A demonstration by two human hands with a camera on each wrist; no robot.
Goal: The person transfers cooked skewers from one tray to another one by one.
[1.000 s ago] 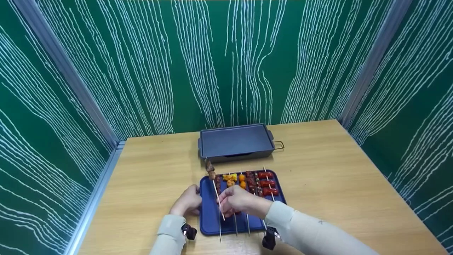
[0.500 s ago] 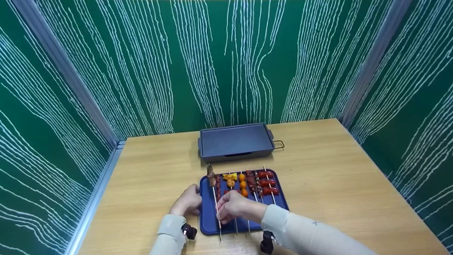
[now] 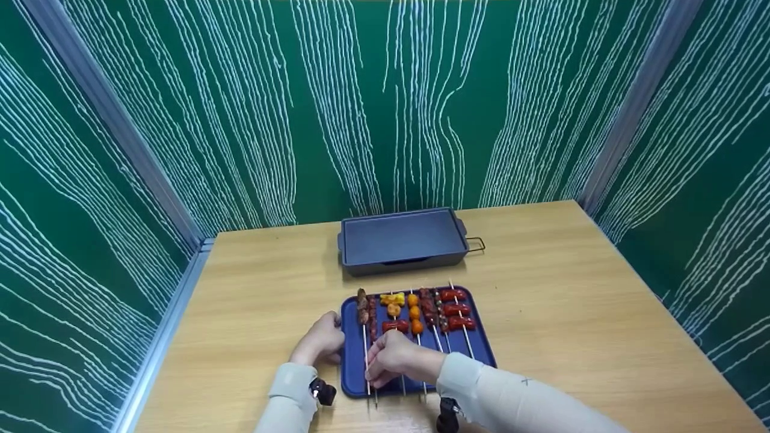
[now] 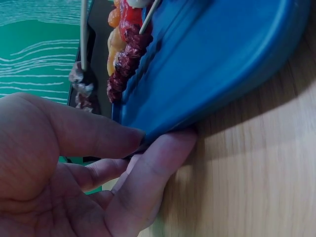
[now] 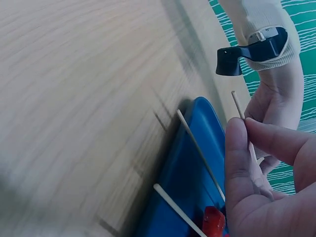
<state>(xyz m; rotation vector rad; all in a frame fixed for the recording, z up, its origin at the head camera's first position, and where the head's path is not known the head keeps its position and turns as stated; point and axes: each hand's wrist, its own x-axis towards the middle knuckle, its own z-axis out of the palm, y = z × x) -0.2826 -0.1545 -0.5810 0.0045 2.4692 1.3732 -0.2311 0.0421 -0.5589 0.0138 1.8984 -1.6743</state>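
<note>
In the head view my left hand (image 3: pixel 325 338) holds the left edge of a blue tray (image 3: pixel 352 364), its thumb (image 4: pixel 106 138) on the rim and fingers below in the left wrist view. Over the tray's left side, my right hand (image 3: pixel 394 358) pinches the wooden stick (image 5: pixel 237 102) of a skewer between thumb and forefinger. Browned meat chunks (image 3: pixel 362 310) sit at its far end, left of a dark red meat skewer (image 3: pixel 372 316). The left wrist view shows the held skewer's meat (image 4: pixel 81 86) apart from the tray's surface.
More skewers lie side by side on the tray: a mixed one with a yellow piece (image 3: pixel 392 299), orange balls (image 3: pixel 415 313), dark meat (image 3: pixel 428 308) and red sausages (image 3: pixel 457 310). Behind it stands a dark grey grill (image 3: pixel 403 237) with a wire handle (image 3: pixel 476 244) on the wooden table (image 3: pixel 264 288).
My right hand has lowered the meat skewer and drawn it toward me, and it has turned from slanted to nearly parallel with its neighbour. My left hand stays at the tray's edge.
</note>
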